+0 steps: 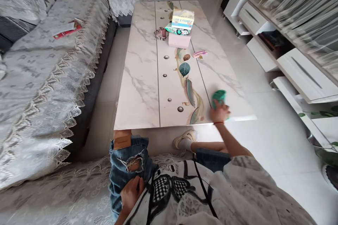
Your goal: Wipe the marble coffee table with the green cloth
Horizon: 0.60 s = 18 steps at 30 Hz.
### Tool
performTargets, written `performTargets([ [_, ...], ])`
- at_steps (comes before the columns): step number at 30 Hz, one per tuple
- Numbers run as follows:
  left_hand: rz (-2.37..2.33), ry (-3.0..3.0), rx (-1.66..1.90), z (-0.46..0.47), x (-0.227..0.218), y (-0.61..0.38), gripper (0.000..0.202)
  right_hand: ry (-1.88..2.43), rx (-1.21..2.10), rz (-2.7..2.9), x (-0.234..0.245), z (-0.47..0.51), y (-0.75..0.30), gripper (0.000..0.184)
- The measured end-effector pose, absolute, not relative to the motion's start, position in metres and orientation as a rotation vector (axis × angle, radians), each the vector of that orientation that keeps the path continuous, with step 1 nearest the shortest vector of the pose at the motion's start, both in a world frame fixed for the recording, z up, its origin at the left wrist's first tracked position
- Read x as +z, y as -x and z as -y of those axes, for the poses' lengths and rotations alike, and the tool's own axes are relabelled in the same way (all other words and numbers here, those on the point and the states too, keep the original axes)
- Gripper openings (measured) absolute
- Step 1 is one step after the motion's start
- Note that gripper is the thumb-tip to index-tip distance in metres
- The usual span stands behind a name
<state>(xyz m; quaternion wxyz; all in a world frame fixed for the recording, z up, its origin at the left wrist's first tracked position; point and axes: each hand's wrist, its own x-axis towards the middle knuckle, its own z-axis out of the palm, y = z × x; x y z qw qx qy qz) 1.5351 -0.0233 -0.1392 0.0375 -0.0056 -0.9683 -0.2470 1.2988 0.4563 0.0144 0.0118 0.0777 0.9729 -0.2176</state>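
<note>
My right hand [220, 112] is closed on a green cloth [219, 95], pressing it to the tabletop near the right front corner; motion blurs it slightly. A red string circles that wrist. The marble-patterned table [139, 95] has a printed strip of leaves and round dots down its middle. My left hand [132, 192] rests on my lap against the ripped jeans [118, 168], its fingers curled, and nothing shows in them.
A pink box [179, 40], a green packet [171, 28] and a tissue pack [183, 19] are stacked farther back. Beside them are a lace-edged round item [160, 34] and a small pink packet [200, 54]. A covered sofa [47, 77] runs along the left; white cabinets [303, 70] stand right.
</note>
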Motion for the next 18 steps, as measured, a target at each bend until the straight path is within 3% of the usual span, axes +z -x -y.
performTargets([
  [5,2.984,-0.051,-0.795,0.027,-0.144,-1.539,0.047,0.352,-0.455,-2.979,-0.029,-0.236,-1.287,0.062],
  [10,2.983,-0.060,-0.738,0.026,-0.135,-1.538,0.048,1.042,-0.417,-2.855,-0.037,-0.062,-1.270,0.055],
  [14,3.000,-0.006,-0.701,0.029,-0.127,-1.533,0.048,1.135,-0.364,-2.841,-0.035,-0.084,-1.266,0.058],
  [18,2.987,0.004,-0.683,0.030,-0.131,-1.530,0.048,0.856,-0.348,-2.835,-0.039,-0.227,-1.290,0.058],
])
